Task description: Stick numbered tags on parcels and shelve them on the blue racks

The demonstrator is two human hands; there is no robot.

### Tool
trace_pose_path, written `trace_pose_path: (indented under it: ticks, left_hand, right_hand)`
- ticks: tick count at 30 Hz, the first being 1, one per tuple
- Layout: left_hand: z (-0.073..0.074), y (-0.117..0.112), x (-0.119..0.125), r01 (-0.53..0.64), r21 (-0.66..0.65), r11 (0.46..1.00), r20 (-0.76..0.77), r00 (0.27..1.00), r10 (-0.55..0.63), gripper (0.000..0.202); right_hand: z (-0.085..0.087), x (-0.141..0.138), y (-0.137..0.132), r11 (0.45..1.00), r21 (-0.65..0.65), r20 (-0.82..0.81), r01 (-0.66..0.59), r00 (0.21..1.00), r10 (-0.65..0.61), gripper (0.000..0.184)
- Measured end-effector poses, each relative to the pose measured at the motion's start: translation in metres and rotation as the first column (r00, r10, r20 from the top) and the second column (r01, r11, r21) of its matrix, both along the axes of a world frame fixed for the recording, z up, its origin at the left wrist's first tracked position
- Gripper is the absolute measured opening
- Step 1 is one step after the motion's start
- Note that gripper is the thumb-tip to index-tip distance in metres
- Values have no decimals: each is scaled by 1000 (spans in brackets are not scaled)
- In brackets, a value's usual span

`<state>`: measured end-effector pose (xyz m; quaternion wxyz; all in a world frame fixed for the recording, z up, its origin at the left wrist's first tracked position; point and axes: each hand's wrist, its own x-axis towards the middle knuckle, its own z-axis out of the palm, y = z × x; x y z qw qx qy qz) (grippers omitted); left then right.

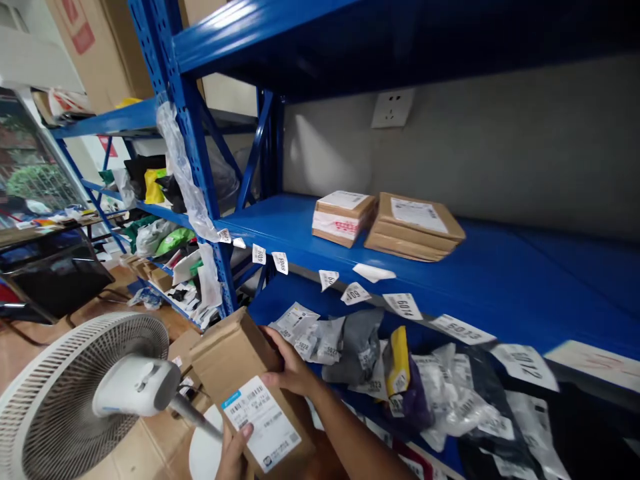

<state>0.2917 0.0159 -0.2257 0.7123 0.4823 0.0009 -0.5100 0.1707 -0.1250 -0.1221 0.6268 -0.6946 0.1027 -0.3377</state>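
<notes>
One brown box [230, 357] is held at the bottom centre of the frame between the left hand [234, 453], its thumb over the edge of the white label [263, 427], and the right hand [290, 367], curled on the box's right side. A white fan [135, 387] stands at lower left, near the box. At lower right, plastic bags [356, 340] with number tags lie on a lower shelf [273, 293]. Above, right of centre, a blue shelf [500, 273] bears a small box [343, 217] beside a larger carton [415, 227]. Behind is a grey wall [475, 147] with a socket [393, 109]; another rack [113, 120] recedes at upper left.
</notes>
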Motion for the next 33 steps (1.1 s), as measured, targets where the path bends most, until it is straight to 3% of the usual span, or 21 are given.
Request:
trace_pose_path:
  ticks: [3,6,10,15,19,25,31,33]
  left_hand:
    - [-13,-18,27,-33,-5,999,46,998,33,95]
    - [-19,-35,55,-95,-38,995,148,984,100,92]
    - [-15,-52,90,-103,-93,990,228,966,122,96]
    - [-15,-63,123,-93,-73,993,250,962,108,99]
    - [-19,-68,133,-136,-9,991,329,935,131,95]
    - [-10,-71,125,-75,-61,995,380,920,92,77]
    - [-13,-71,125,-44,-5,999,382,923,43,73]
    - [-18,-72,126,-23,-9,1000,349,937,25,73]
  right_hand:
    - [-12,20,-21,997,8,-22,77,997,-76,84]
    - [-16,35,-42,972,109,-2,207,978,-208,70]
    - [-13,53,-69,898,192,55,397,909,-413,62]
    - [-6,75,-89,781,257,135,570,779,-613,47]
    - [2,92,-93,759,248,180,601,741,-646,39]
    - [13,105,-97,745,214,248,631,703,-667,32]
    - [22,108,-90,763,48,314,644,716,-624,19]
    - [27,113,-88,778,-46,331,627,744,-580,29]
